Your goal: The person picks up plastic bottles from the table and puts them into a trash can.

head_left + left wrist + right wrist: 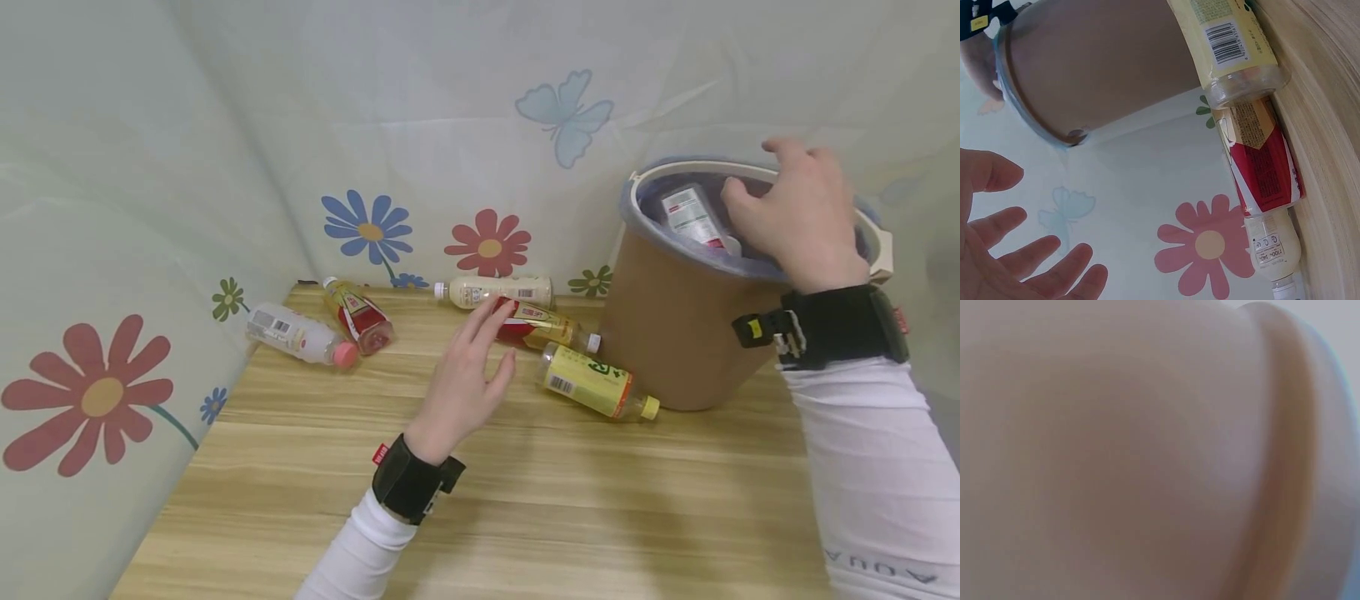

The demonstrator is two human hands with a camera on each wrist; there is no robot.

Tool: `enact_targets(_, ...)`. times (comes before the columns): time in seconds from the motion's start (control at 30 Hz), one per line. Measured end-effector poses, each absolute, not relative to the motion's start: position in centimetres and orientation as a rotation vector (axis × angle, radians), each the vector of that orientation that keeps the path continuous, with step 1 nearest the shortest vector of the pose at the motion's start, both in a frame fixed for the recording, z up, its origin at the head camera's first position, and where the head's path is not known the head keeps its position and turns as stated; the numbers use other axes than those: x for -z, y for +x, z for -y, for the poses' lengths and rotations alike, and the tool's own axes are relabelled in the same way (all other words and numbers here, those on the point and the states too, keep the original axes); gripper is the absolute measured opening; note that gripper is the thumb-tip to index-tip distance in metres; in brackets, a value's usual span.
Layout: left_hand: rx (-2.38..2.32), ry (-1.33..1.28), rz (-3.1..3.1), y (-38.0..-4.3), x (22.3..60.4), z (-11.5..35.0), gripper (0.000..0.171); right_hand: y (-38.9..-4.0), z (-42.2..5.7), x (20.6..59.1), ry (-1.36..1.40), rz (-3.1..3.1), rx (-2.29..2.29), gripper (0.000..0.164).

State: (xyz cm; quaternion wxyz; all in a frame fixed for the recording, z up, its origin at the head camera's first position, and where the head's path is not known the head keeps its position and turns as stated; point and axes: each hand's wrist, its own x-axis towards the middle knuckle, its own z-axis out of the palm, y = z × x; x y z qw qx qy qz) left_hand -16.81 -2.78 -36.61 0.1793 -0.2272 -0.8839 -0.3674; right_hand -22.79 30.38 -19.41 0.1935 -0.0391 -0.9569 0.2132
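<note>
My right hand [806,218] is over the mouth of a brown bin [667,333], thumb and fingers spread apart with nothing between them. Inside the bin, a clear bottle with a white label [692,217] lies just left of the thumb. My left hand [467,379] hovers above the table, its fingers extended and holding nothing. Nearest to it in the head view is a red-and-yellow bottle [536,323], lying between a cream bottle [487,292] and a yellow-labelled bottle [588,382]. The left wrist view shows loosely spread fingers [1054,275] apart from the bottles. Bin wall [1116,456] blurs the right wrist view.
At the left of the wooden table [315,467] lie a pink-capped bottle [296,335] and another red-labelled bottle [357,317]. A flower-printed curtain [420,150] hangs behind and to the left. The bin has a bluish liner and a pale handle [883,254].
</note>
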Motion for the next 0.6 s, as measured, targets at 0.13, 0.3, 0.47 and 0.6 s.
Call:
enact_targets(0.13,1.052,-0.631,2.480,-16.9,36.4,3.0,0.061,-22.1,-29.0,19.5,-0.017,2.596,-0.660,0.064)
enact_targets(0.3,1.065,-0.592,2.455,-17.2,36.1,3.5,0.058,-21.0,-26.8,20.6,0.093,2.456,-0.702,0.051)
enact_targets(0.47,1.073,-0.518,2.432,-17.6,36.0,4.5,0.055,-19.5,-23.7,22.5,0.252,2.263,-0.767,0.032)
enact_targets(0.6,1.072,-0.465,2.425,-18.0,36.2,5.5,0.053,-18.6,-20.9,25.1,0.429,2.144,-0.865,0.021)
